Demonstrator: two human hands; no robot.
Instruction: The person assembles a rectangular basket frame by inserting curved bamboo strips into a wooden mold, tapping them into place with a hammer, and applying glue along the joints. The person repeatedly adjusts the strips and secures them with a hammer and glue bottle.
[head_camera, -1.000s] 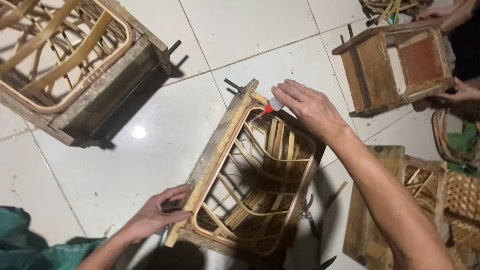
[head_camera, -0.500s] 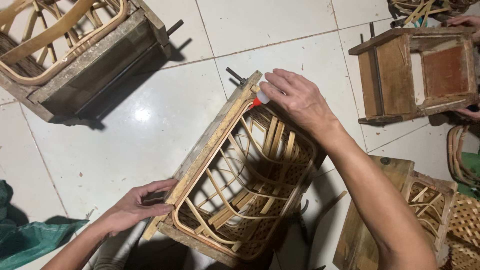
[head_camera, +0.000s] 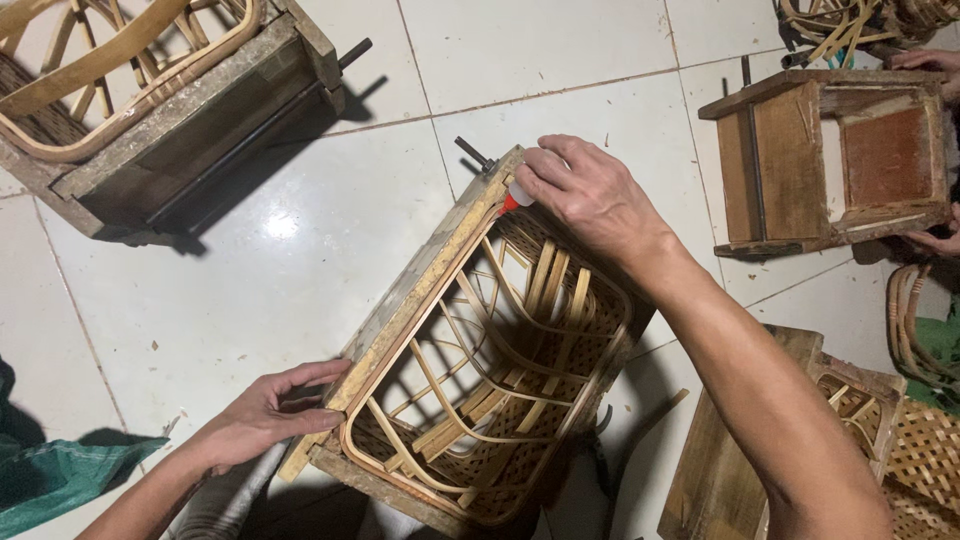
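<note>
Gluing step here: my right hand (head_camera: 590, 195) has its fingers pinched on a small red-tipped glue bottle (head_camera: 514, 197) at the 12 o'clock corner of the rattan basket in its wooden mould (head_camera: 480, 350) on the floor. My left hand (head_camera: 265, 415), fingers spread, braces the 8 o'clock edge. Probably next it needs a steady squeeze along the rim.

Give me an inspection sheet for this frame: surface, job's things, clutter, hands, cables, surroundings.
Surface: glossy white tiled floor, with a light glare.
Job's things: rattan basket set in a wooden mould, tilted; small red-tipped bottle at its top corner.
Clutter: second mould with basket top left; wooden box top right; more wooden moulds and woven pieces bottom right; green cloth bottom left.
Hands: left hand braces the mould's lower edge; right hand grips the bottle at the rim.
Cables: nothing seen.
Surroundings: another person's hands at the box, right edge.
</note>
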